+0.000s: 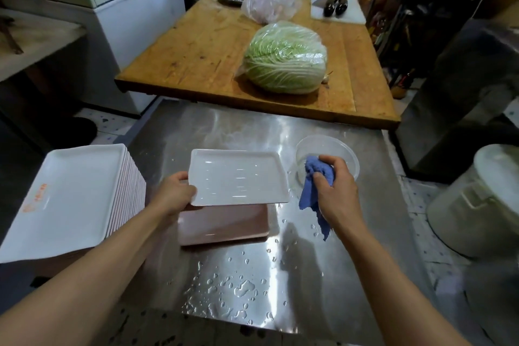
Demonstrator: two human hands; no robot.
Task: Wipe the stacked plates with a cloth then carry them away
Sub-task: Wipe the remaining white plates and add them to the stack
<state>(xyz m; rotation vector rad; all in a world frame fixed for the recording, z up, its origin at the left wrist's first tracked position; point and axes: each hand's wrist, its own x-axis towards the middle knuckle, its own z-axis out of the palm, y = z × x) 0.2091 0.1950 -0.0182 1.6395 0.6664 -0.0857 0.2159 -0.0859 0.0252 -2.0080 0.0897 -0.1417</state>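
Steel table [351,247], wet with droplets, carrying at 9 o'clock the tall stack of white plates [70,194], face up. At centre, a low pink stack [222,223] lying beneath the single white plate [238,177], which is held clear above it, long axis running 9-to-3 o'clock. Left hand [175,194]: closed on that plate's 9 o'clock short edge, thumb over the rim. Right hand [335,188]: fist closed around the blue cloth [316,191], its tail hanging down; behind it at 1 o'clock, a clear bowl [327,157]. The plate lies at 9 o'clock from the cloth hand, just beside it; judged, the wipe would travel leftward along the long axis, right hand nearer.
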